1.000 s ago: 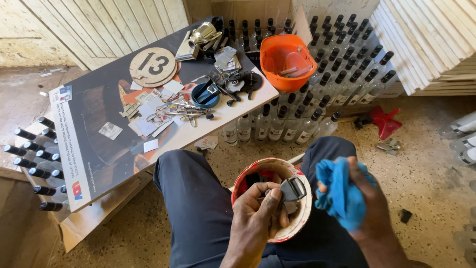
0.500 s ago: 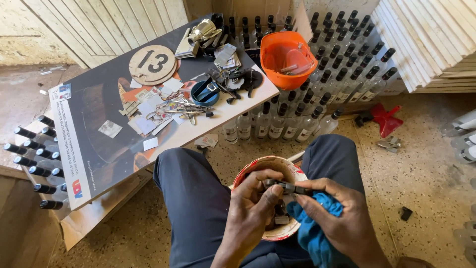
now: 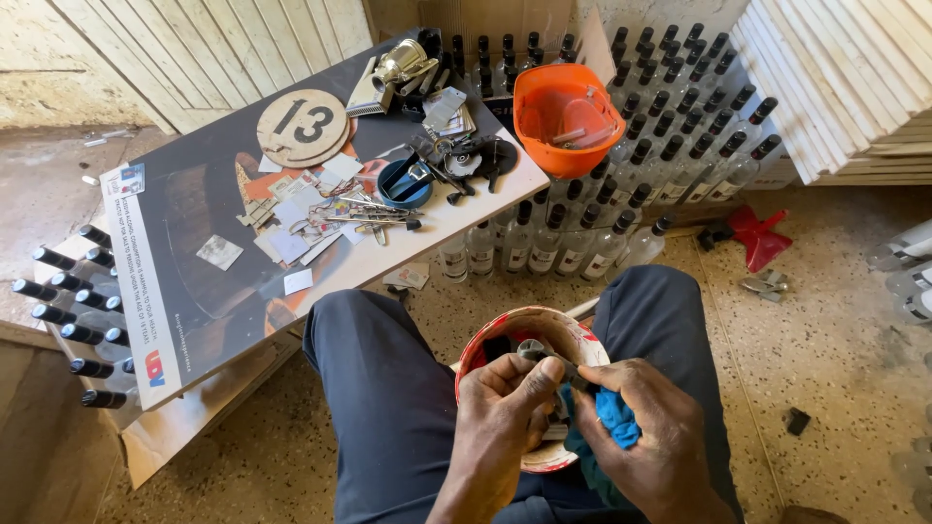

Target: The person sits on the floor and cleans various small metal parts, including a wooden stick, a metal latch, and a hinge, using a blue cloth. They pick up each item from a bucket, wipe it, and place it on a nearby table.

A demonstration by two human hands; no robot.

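I sit with a red-and-white bowl [image 3: 485, 342] between my knees. My left hand [image 3: 505, 419] pinches a small dark metal part [image 3: 537, 350] over the bowl. My right hand [image 3: 652, 432] grips a blue cloth [image 3: 614, 415] and presses it against the same part, fingers touching the left thumb. What lies inside the bowl is mostly hidden by my hands.
A dark board [image 3: 199, 262] at front left carries keys [image 3: 374, 211], paper slips, a round numbered disc [image 3: 302, 127], a blue cup [image 3: 403, 182] and metal parts. An orange bowl [image 3: 568, 105] sits at its far end. Many capped clear bottles [image 3: 621, 184] stand behind; white slats [image 3: 854, 78] at right.
My right hand has brought the blue cloth in from the right and down onto the part held by my left hand; both hands now meet over the bowl.
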